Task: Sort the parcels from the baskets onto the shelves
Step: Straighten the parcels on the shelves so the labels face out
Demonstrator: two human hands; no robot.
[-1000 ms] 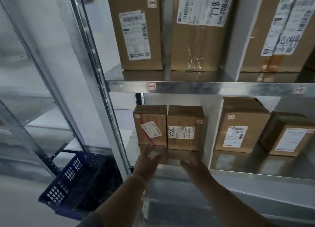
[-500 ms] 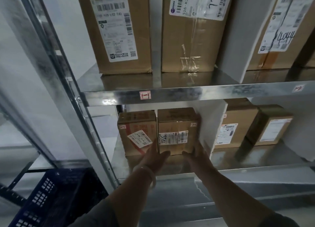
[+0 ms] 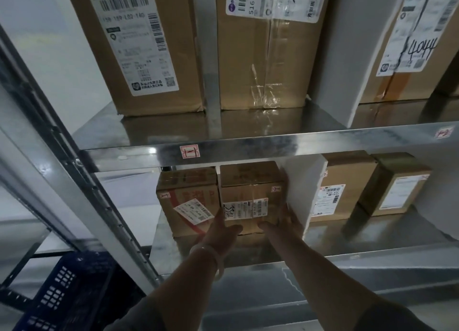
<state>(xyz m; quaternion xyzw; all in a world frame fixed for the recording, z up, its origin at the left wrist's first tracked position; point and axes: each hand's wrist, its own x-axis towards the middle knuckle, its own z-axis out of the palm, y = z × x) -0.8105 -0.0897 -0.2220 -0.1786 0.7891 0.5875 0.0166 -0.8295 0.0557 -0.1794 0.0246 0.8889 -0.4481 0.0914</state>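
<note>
Both forearms are uncovered from the grip back almost to the elbows. The left hand [image 3: 223,227] has one ornament, a smooth, pale, slightly translucent bangle [image 3: 206,249]. It rings the wrist just behind the grip and catches a dull highlight along its upper curve. The right hand [image 3: 285,222] and its wrist are bare. Farthest from the grip, at the lower edge of the view, dark grey sleeves begin. The left sleeve [image 3: 135,317] is soft matt cloth. The right sleeve [image 3: 392,318] is the same shade, its hem running in a rounded line across the arm.
</note>
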